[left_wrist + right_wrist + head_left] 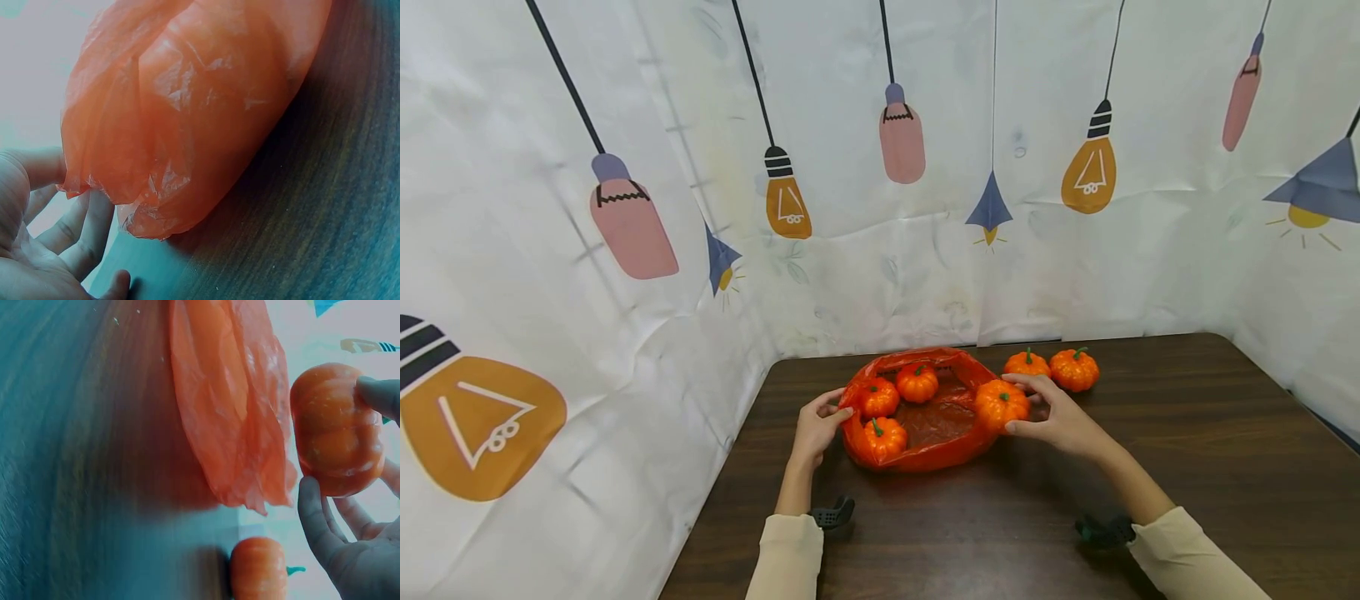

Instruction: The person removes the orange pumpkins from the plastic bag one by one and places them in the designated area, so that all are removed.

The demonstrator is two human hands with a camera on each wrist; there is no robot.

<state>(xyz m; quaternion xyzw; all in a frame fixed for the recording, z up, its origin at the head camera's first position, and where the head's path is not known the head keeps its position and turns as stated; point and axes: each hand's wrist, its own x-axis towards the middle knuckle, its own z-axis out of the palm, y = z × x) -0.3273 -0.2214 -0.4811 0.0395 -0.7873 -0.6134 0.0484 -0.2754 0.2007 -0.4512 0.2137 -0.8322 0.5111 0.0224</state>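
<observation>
"Where's the pumpkin on your feed?"

"I see the held pumpkin (1002, 406) at the right-hand rim of the red plastic bag (940, 454). From here I can't tell whether they touch."

"How's the grip?"

"The right hand (1060, 417) has it between thumb and fingers; my right wrist view shows that plainly. The left hand (817, 427) pinches the bag's left rim."

"What's in the bag?"

"Its mouth is spread wide, so I can count three: a back pumpkin (917, 382), a left-hand pumpkin (880, 397) and a front pumpkin (885, 438), all toward the left side."

"And outside it?"

"Two loose pumpkins (1074, 370) sit side by side just past the right hand, on the dark wooden table (1210, 433)."

"Farther out?"

"I get cream sleeves (792, 546) on both arms, and behind the table a white wall covering (850, 283) printed with hanging lamps and bulbs."
</observation>
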